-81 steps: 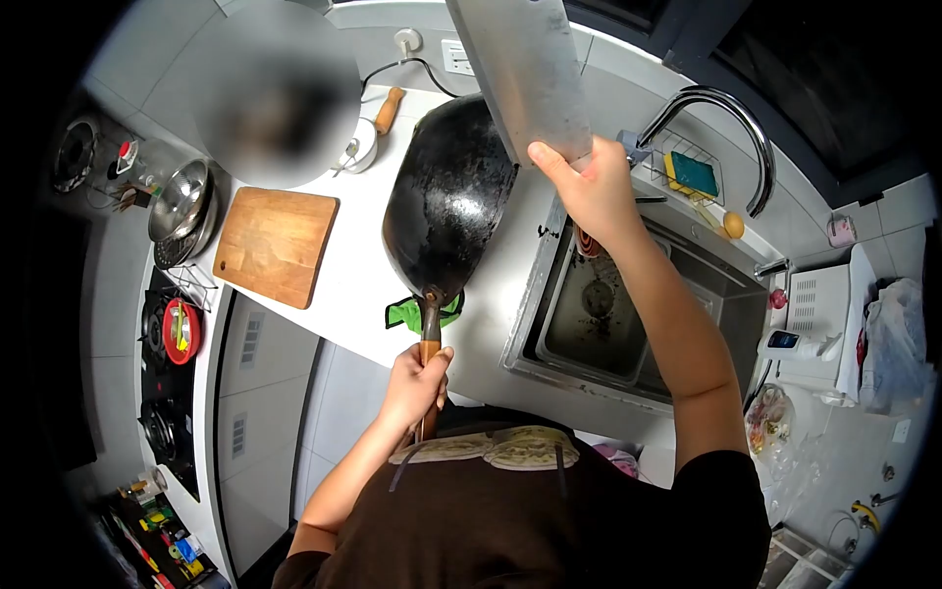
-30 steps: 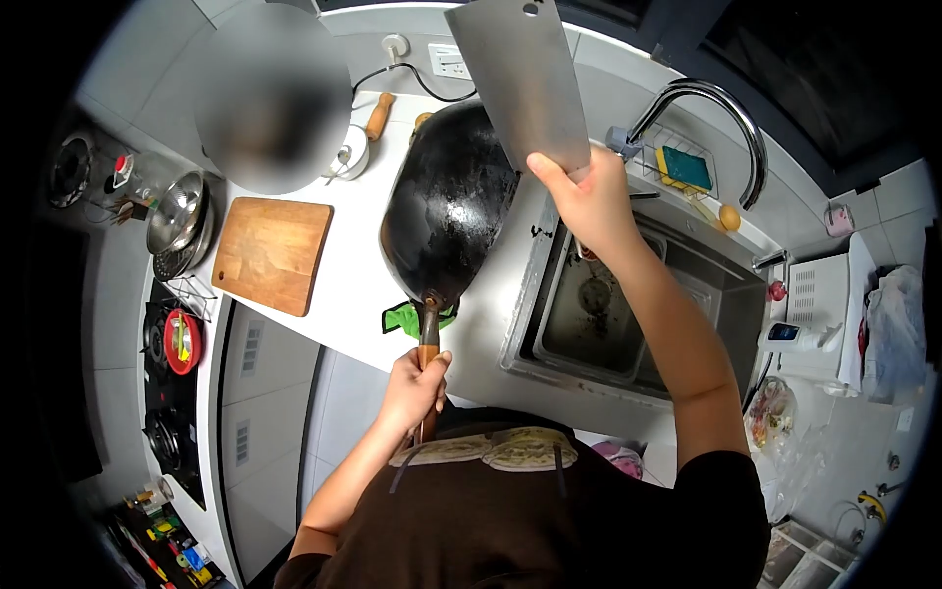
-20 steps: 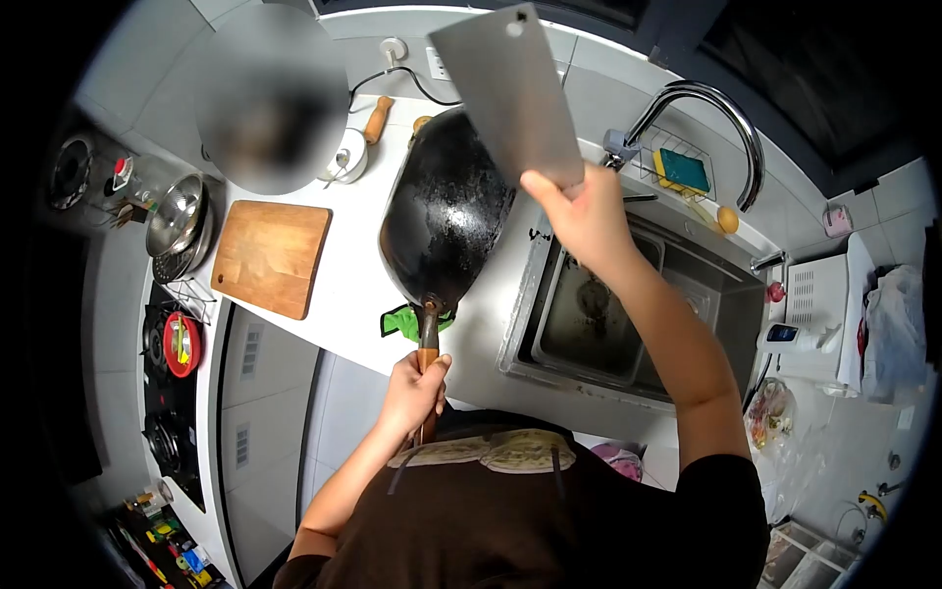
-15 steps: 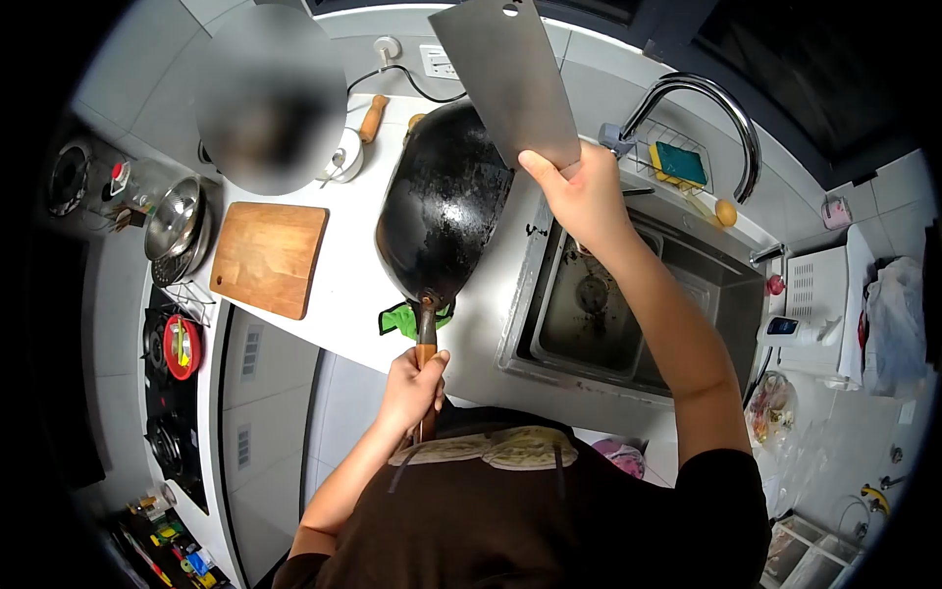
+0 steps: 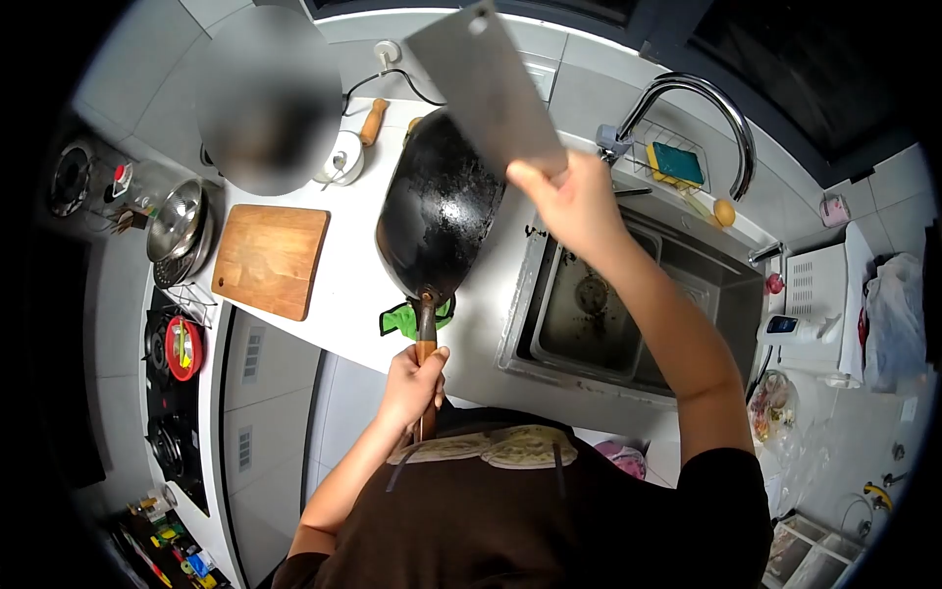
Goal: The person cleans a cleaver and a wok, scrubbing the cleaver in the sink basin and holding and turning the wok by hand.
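Observation:
My left hand (image 5: 415, 386) is wrapped around the brown wooden handle of a black wok (image 5: 442, 206), whose surface looks patchy and worn. The wok rests on the white counter to the left of the sink, its handle pointing toward my body. Raised above the wok's right side, my right hand (image 5: 579, 211) grips a wide grey cleaver (image 5: 491, 93); its own handle is hidden in my fist. The blade points up and to the left, blurred, and covers part of the wok's far edge. Under the wok's near end lies a green cloth (image 5: 397, 319).
A wooden cutting board (image 5: 270, 260) lies on the counter at the left, near a white cup (image 5: 343, 157). The double sink (image 5: 589, 348) with a curved faucet (image 5: 741, 128) is on the right. Behind it a rack holds a sponge (image 5: 675, 164). A stove (image 5: 167, 442) stands far left.
The cleaver and my right hand have shifted slightly to the left, and the blade is tilted more to the left. My left hand and the wok have stayed in place.

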Demonstrator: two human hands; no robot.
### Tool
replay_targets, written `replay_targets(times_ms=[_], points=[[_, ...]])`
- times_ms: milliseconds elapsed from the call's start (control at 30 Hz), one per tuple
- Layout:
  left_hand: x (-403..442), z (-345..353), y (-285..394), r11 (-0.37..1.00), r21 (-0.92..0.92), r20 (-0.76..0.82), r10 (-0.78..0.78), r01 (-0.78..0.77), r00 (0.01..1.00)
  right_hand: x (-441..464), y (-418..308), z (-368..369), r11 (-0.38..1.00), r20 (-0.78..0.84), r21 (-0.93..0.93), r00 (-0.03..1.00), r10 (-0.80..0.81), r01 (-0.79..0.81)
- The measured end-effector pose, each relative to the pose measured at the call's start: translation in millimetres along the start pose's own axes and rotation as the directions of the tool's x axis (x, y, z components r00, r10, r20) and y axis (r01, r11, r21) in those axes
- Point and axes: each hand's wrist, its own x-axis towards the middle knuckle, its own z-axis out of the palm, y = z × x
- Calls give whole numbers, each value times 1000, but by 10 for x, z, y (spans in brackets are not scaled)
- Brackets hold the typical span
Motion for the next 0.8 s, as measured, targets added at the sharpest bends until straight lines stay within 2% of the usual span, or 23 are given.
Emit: replay_targets(times_ms=[67,133,233,333,800], points=[[5,-14,8,1000,-17,-5,1,-2,1000,165,19,-44,1000,-85,-2,996,26,-26],[4,-30,-9,1000,2,-3,6,-5,1000,165,13,-38,995,-75,75,995,72,-66],[11,-38,-29,1000,-26,-4,9,-9,1000,115,48,10,989,-77,149,997,26,-14],[15,-47,-40,999,-50,-9,-7,7,1000,82,26,22,971,-54,236,997,56,-42],[22,-58,-56,999,-38,3,-7,7,1000,-37,97,72,980,-6,192,999,-46,47]])
